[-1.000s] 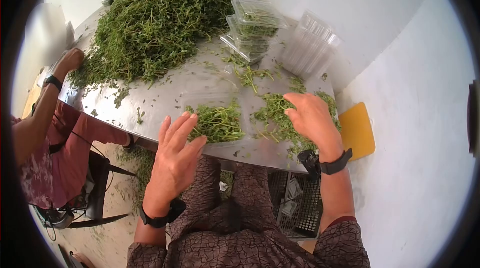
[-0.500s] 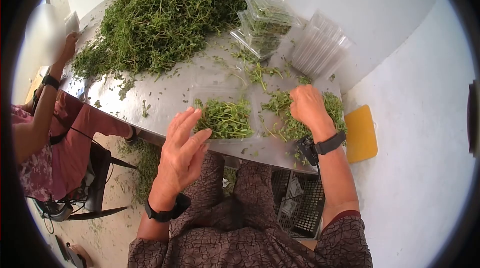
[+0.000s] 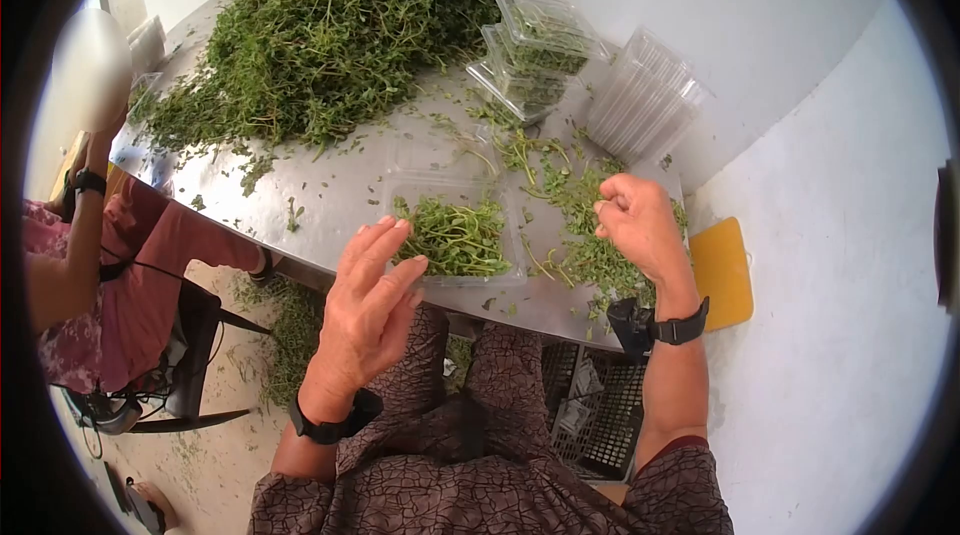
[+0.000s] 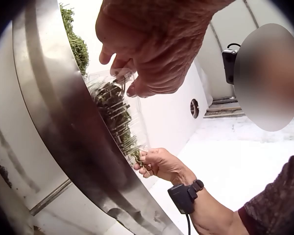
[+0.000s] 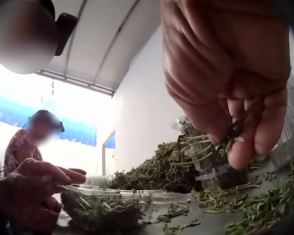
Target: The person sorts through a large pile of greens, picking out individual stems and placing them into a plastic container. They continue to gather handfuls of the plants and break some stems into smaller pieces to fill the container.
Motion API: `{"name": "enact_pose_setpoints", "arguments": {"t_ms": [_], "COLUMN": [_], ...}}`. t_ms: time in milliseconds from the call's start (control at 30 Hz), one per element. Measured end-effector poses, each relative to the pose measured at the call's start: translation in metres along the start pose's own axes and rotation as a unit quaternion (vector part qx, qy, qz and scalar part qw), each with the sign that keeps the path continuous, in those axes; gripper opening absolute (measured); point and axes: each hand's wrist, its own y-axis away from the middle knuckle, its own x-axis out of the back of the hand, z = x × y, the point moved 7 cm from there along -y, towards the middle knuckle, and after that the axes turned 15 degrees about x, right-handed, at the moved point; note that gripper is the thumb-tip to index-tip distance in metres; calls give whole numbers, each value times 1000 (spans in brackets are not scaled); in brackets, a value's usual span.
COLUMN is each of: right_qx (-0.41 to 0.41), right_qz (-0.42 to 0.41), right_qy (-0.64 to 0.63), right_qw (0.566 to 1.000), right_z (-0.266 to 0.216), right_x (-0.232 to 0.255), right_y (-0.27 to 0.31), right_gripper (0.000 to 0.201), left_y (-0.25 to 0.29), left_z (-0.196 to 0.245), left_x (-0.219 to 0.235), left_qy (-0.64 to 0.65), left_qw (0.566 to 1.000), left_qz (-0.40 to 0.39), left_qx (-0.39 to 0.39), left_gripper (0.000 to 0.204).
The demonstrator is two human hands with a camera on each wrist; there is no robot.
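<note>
An open clear plastic clamshell box (image 3: 518,255) lies on the metal table, its tray filled with leafy green stems (image 3: 455,235). My left hand (image 3: 362,305) is at the box's left edge, fingers loosely extended, fingertips right at the rim. My right hand (image 3: 645,225) is over a scatter of loose greens (image 3: 610,273) to the right of the box. Its fingers are curled, and in the right wrist view they pinch a small green sprig (image 5: 229,143) against the thumb.
A large heap of greens (image 3: 320,45) covers the table's back. Filled clear boxes (image 3: 535,55) and a stack of nested empty ones (image 3: 645,100) stand at the back right. A yellow board (image 3: 722,275) leans by the wall. Another person (image 3: 75,275) sits at left.
My right hand dips into the loose greens, then lifts and turns with its fingers curled. My left hand stays at the box's edge. The other person's arm shifts.
</note>
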Motion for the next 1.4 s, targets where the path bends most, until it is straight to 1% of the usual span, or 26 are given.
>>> {"name": "enact_pose_setpoints", "arguments": {"t_ms": [100,333,433,500,533,567,600,633,667,700,767,800,833,867,900,933,967,1033,1067,1100,1167,1200,1233,1300,1367,1400], "right_qx": [17,40,53,56,57,70,83,84,95,105,122,128,134,166,163,199,235,236,249,262,253,242,243,151,130,108], "right_qz": [-8,3,2,8,6,8,11,9,13,18,18,15,13,13,11,14,18,17,21,26,20,15,14,-10,-23,-34], "right_qy": [-48,-78,-86,-117,-119,-143,-167,-170,-170,-171,-179,-175,-172,-144,-147,-119,-90,-82,-97,-111,-126,-139,-141,-211,-226,-239], "right_qw": [999,996,995,991,991,987,982,982,981,980,976,976,976,975,976,973,968,968,963,958,959,960,960,966,965,964], "right_z": [-12,-35,-47,-58,-63,-71,-78,-84,-90,-96,-108,-117,-124,-133,-133,-138,-142,-141,-141,-141,-140,-139,-138,-123,-116,-112], "right_x": [-6,-15,-18,-21,-24,-28,-33,-37,-40,-43,-53,-55,-58,-60,-65,-68,-70,-74,-75,-76,-77,-78,-77,-80,-77,-77], "right_y": [5,18,23,28,31,36,41,47,53,59,71,77,82,86,89,93,96,100,102,103,105,106,109,112,114,116], "right_gripper": [14,12,10,9,9,8,8,8,8,8,10,10,10,13,13,14,14,16,16,16,15,15,15,16,16,17], "left_y": [-1,4,5,6,6,7,7,8,11,14,18,21,21,21,22,24,25,23,20,22,24,22,21,22,21,21], "left_z": [2,5,11,19,23,30,31,28,32,36,42,44,48,51,54,55,54,51,49,46,41,40,40,35,32,29], "left_x": [1,8,20,33,38,39,36,31,25,24,12,5,3,0,-3,-7,-8,-11,-9,-12,-18,-18,-16,-17,-16,-16], "left_qy": [2,0,28,87,139,137,264,385,403,400,519,523,521,541,560,570,568,569,524,523,672,688,688,709,703,715], "left_qw": [1000,1000,999,994,990,990,962,916,907,907,836,824,824,809,794,787,787,784,815,815,703,683,684,648,650,638], "left_qz": [-1,22,46,60,36,38,16,-5,-54,-53,-83,-85,-85,-93,-101,-94,-93,-105,-126,-124,-103,-102,-101,-99,-94,-87], "left_qx": [3,4,-7,2,9,10,63,115,114,116,159,203,207,211,215,219,222,227,214,216,211,220,221,259,272,272], "left_gripper": [46,47,42,42,42,42,42,44,54,54,64,77,77,77,77,70,70,59,40,40,30,29,29,30,31,31]}}
